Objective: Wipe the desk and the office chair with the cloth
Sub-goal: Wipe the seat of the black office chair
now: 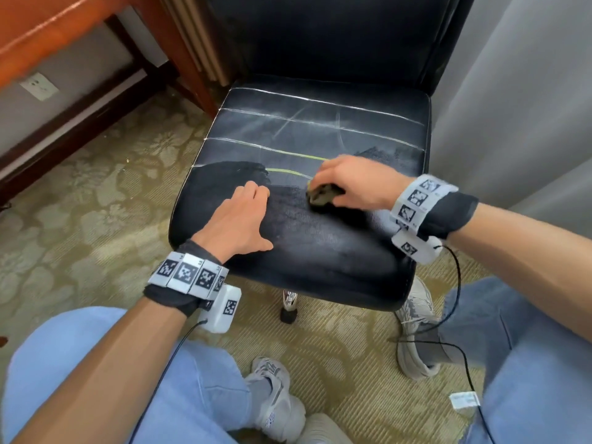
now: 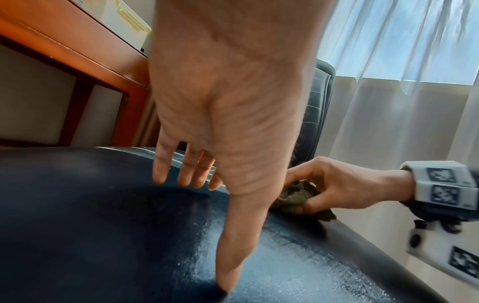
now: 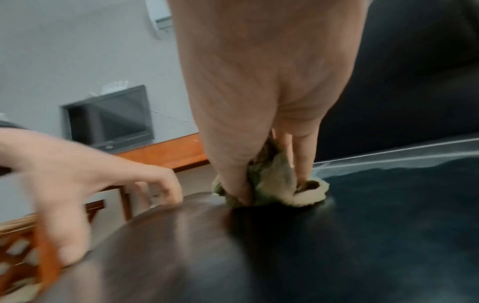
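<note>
A black leather office chair [image 1: 307, 257] stands in front of me, its seat [image 2: 103, 215] dusty grey at the back and darker near the front. My right hand [image 1: 346, 184] grips a bunched green-yellow cloth [image 1: 322, 195] and presses it on the middle of the seat [image 3: 388, 225]. The cloth [image 3: 269, 184] sits pinched between thumb and fingers, and it shows as a dark wad [image 2: 295, 196] in the left wrist view. My left hand [image 1: 238, 219] rests flat on the seat's front left, fingers straight, its thumb tip [image 2: 228, 283] touching the leather.
The wooden desk [image 1: 48, 30] stands at the upper left, one leg [image 1: 189, 59] close to the chair's back corner. A grey curtain [image 1: 512, 91] hangs along the right. Patterned carpet [image 1: 96, 203] covers the floor. My knees and shoes [image 1: 275, 398] are below the seat front.
</note>
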### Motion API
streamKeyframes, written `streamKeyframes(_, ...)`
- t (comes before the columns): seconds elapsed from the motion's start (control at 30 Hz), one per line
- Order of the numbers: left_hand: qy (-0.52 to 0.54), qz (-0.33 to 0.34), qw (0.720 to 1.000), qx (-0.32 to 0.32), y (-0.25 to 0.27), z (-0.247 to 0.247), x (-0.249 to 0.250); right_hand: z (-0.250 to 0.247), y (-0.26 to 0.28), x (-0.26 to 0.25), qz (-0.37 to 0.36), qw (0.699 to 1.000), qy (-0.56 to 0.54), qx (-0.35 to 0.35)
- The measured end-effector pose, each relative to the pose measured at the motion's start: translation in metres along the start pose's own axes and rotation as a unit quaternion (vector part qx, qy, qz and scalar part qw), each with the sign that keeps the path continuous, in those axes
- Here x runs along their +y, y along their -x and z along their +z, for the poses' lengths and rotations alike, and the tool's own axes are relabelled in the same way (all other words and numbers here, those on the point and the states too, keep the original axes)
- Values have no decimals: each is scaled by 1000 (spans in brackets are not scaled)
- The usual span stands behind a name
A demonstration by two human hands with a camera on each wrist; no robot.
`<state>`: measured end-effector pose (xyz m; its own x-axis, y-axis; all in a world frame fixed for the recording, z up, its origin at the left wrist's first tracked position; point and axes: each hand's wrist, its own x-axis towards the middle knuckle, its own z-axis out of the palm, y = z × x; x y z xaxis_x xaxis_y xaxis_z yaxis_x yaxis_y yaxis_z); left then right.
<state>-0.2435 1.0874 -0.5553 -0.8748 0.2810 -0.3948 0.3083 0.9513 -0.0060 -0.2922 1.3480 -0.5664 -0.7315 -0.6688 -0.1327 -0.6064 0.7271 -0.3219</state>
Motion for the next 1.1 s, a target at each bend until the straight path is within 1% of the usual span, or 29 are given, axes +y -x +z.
streamKeyframes(0.13,-4,0,1000,-14,7,8,-7,-17,-3,52,131,987,-2,92)
streamKeyframes(0.17,-5,1,1000,-10,8,9,-7,-19,-3,57,149,984,0,103)
streamKeyframes(0.23,-9,1,1000,-2,8,11,-7,-19,-8,55,159,982,5,101)
streamKeyframes(0.27,-13,1,1000,0,8,11,-7,-17,-10,47,148,985,7,89)
streamKeyframes(0.3,-17,0,1000,2,7,12,-6,-13,-13,36,122,990,8,71)
streamKeyframes(0.37,-27,-1,1000,1,6,14,-4,1,-17,10,48,998,12,40)
streamKeyframes(0.43,-34,-4,999,1,4,15,-1,11,-18,-15,-18,1000,17,15)
streamKeyframes(0.5,-35,-6,999,6,4,15,-1,12,-19,-27,-51,999,18,-4)
streamKeyframes(0.53,-37,-6,999,7,3,15,-1,8,-21,-26,-45,999,13,-11)
streamKeyframes(0.6,-36,-8,999,6,3,15,0,-1,-27,-14,-12,1000,7,-6)
streamKeyframes(0.63,-33,-9,999,7,3,15,0,-5,-30,-3,16,1000,2,9)
streamKeyframes(0.7,-31,-9,999,7,4,16,1,-15,-35,19,90,994,-15,63)
streamKeyframes(0.77,-31,-10,999,8,4,17,4,-21,-39,37,150,983,-7,109)
streamKeyframes(0.83,-31,-10,999,9,4,18,8,-24,-45,43,177,978,4,107)
streamKeyframes(0.9,-28,-10,1000,10,5,19,12,-25,-52,34,149,986,20,76)
streamKeyframes(1.0,-16,-5,1000,10,6,20,15,-20,-61,4,44,999,26,18)
streamKeyframes(1.1,14,11,1000,8,9,18,13,-13,-66,-27,-39,998,28,-33)
